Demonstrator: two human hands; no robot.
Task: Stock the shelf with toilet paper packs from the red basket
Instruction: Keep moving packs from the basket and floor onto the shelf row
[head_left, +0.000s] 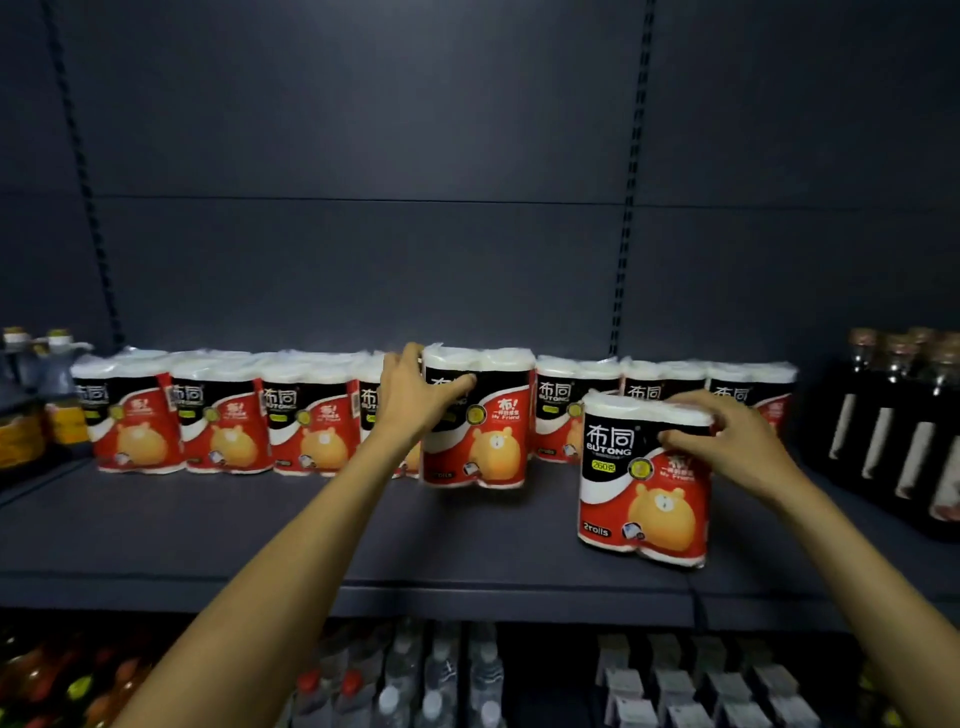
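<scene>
While the dark grey back panel with its two slotted uprights fills the upper half of the head view, the grey shelf runs across the middle from edge to edge. Along its rear stands a row of toilet paper packs, upright and touching side by side, each wrapped in red, black and white with an orange bear on the front.

Two bare forearms reach up from the bottom edge. Dark tall bottles stand at the right end of the shelf, and a few jugs and bottles sit at the left end. Below the shelf edge, rows of clear bottles and small pale packs are dimly visible, with colourful blurred goods at the lower left.

A middle pack stands upright slightly forward of the row, near its centre. The left hand grips its upper left corner, fingers curled over the top and the thumb pressed across the black band on the front. A front pack stands upright well forward of the row, toward the right. The right hand holds its top right corner, fingers curled over the upper edge and the thumb on the front face.
</scene>
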